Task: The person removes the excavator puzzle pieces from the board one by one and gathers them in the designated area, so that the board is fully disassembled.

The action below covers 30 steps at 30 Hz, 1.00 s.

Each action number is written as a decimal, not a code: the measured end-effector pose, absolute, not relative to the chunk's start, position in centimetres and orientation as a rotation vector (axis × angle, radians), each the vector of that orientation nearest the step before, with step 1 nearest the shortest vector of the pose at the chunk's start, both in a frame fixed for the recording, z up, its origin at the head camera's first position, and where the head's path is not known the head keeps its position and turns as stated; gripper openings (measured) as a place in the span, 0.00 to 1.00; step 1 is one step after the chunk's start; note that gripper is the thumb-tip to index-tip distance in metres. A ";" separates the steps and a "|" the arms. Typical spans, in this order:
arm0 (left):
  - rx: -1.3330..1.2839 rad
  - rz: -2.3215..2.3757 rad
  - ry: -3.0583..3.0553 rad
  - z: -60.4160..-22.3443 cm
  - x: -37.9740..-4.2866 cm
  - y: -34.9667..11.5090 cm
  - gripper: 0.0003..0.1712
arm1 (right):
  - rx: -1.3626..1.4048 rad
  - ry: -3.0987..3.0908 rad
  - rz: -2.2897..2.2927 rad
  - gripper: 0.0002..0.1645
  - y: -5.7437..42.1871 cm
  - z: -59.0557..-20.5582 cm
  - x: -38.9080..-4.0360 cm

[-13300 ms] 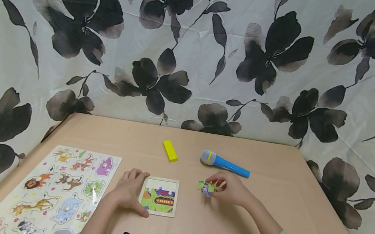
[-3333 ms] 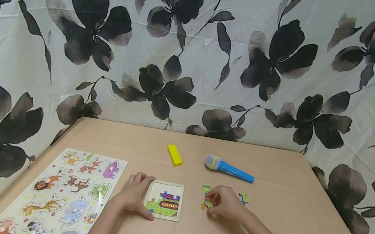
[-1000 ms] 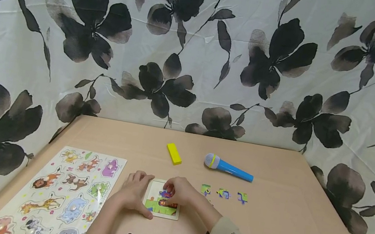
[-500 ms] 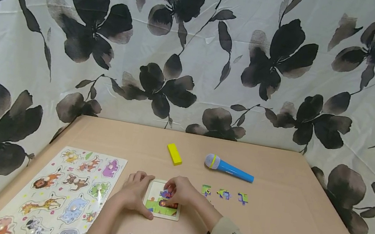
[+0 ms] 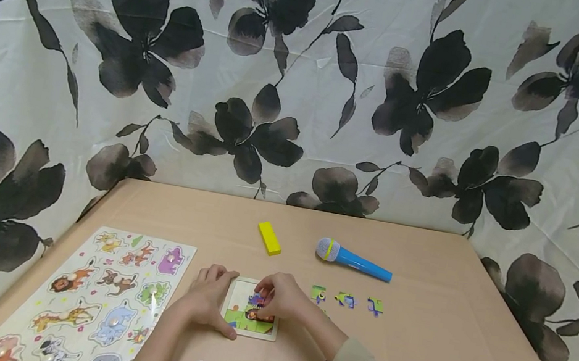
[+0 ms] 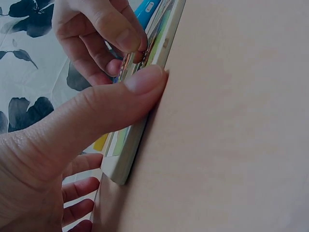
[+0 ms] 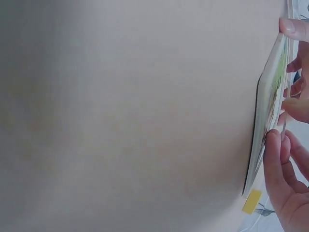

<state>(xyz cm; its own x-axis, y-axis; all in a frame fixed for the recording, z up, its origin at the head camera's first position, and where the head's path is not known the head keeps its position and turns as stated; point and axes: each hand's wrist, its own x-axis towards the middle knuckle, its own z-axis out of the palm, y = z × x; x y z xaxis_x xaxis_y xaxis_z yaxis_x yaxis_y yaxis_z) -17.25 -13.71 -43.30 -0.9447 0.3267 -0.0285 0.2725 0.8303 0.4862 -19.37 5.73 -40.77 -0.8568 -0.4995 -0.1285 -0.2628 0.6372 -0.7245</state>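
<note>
A small white-framed jigsaw tray (image 5: 247,334) lies on the table, part-filled with green and red-and-purple pieces. My left hand (image 5: 206,301) grips its left side; in the left wrist view the thumb (image 6: 145,79) presses the near edge. Over the tray's upper part, my right hand (image 5: 280,296) pinches a jigsaw piece (image 7: 284,128), seen as a thin edge between thumb and finger in the right wrist view. The piece's picture is hidden by the fingers. Right of the tray, loose jigsaw pieces (image 5: 345,299) lie in a row, partly bordered by my right forearm.
A white animal board (image 5: 110,303) covers the table's left side. Behind the tray lie a yellow block (image 5: 269,239) and a blue toy microphone (image 5: 356,260). A floral cloth (image 5: 337,88) hangs beyond the table's far edge.
Earlier an orange piece sat in the tray and was later out of it. My right hand set loose pieces on the right, then moved left over the tray. My left hand stays at the tray.
</note>
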 end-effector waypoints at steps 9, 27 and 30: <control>0.478 0.749 2.898 -43.3 -17.2 -13.8 0.68 | -0.615 2.491 -1.193 0.22 6.9 -40.4 -18.9; 0.482 0.765 2.900 -43.5 -17.3 -13.8 0.69 | -0.652 2.572 -1.212 0.22 12.0 -39.0 -17.3; 0.481 0.765 2.901 -43.5 -17.3 -13.8 0.69 | -0.653 2.592 -1.220 0.23 13.1 -38.9 -17.0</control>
